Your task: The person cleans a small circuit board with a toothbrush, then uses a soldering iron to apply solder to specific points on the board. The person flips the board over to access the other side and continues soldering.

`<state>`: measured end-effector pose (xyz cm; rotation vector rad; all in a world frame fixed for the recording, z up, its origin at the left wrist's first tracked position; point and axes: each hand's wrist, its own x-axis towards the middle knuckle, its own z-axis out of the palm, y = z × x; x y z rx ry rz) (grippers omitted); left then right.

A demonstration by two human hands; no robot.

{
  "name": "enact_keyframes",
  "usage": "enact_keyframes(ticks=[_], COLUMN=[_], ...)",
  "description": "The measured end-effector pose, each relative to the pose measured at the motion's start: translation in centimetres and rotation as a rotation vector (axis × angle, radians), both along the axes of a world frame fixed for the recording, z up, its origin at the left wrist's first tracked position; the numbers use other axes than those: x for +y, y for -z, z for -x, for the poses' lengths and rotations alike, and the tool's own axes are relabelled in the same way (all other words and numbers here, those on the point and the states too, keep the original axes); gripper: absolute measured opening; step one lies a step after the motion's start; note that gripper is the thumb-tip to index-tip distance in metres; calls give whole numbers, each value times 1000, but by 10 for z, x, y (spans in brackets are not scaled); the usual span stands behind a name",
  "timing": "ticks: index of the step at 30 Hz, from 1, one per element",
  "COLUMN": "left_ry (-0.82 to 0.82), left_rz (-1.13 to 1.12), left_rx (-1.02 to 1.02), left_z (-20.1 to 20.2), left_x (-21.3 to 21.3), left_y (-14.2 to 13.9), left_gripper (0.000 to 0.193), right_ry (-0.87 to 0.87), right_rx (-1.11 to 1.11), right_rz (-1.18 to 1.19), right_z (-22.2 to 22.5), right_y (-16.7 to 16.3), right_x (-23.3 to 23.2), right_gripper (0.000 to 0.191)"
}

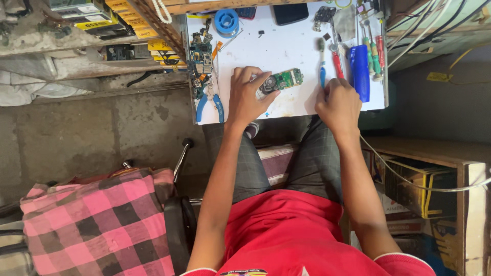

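A small green circuit board [284,79] lies on the white worktop [286,48]. My left hand [248,94] rests on the worktop with its fingers curled over the board's near end, pinning it down. My right hand [337,102] sits at the worktop's front edge, fingers closed around the blue handle of a toothbrush [322,64] that points away from me. A blue bottle [359,71] lies just right of that hand.
Screwdrivers [376,53] and a red-handled tool [337,64] lie at the right. Blue-handled pliers [209,102], loose circuit boards [200,51], a blue solder spool [226,21] and a dark phone [290,13] surround the board. A pink checked cloth [97,220] covers a seat at left.
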<state>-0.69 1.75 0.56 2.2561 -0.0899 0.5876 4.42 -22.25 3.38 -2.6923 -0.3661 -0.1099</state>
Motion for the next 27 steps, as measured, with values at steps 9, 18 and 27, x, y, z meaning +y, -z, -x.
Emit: enact_keyframes(ticks=[9,18,27], left_ry=[2,-44,-27], left_rz=[-3,-21,-64], left_rx=[12,-35,-13], left_z=[-1,1,4], left_x=[1,2,4], left_y=[6,9,6], left_gripper=[44,43,45], right_ry=[9,-9,-31], right_rx=[195,437,431], right_rz=[-510,-935,-912], right_z=[10,2,11], right_y=[-1,15,25], right_x=[-3,2,0], right_gripper=[15,10,9])
